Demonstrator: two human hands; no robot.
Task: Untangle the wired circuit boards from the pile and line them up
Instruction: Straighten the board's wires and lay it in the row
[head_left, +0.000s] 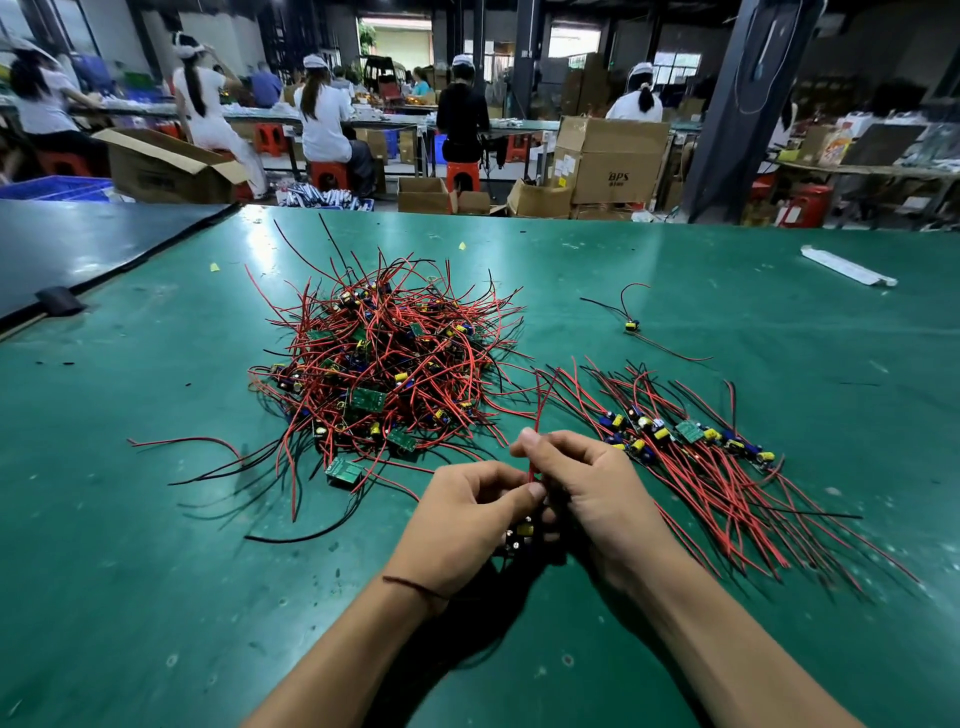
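A tangled pile of small circuit boards (379, 364) with red and black wires lies on the green table mat (156, 545), left of centre. To its right, a row of sorted boards (685, 434) lies side by side, their wires fanned toward me. In front of the pile, my left hand (462, 519) and my right hand (592, 493) meet over one wired circuit board (522, 532). My left hand grips the board with curled fingers. My right hand pinches its red wire (537, 415), which stands upward between the fingers.
A single wired board (631, 326) lies apart at the right back. A white strip (849, 266) sits at the far right. A dark mat (78, 244) covers the left rear corner. Beyond the table, cardboard boxes (608, 156) stand and several seated people work at benches.
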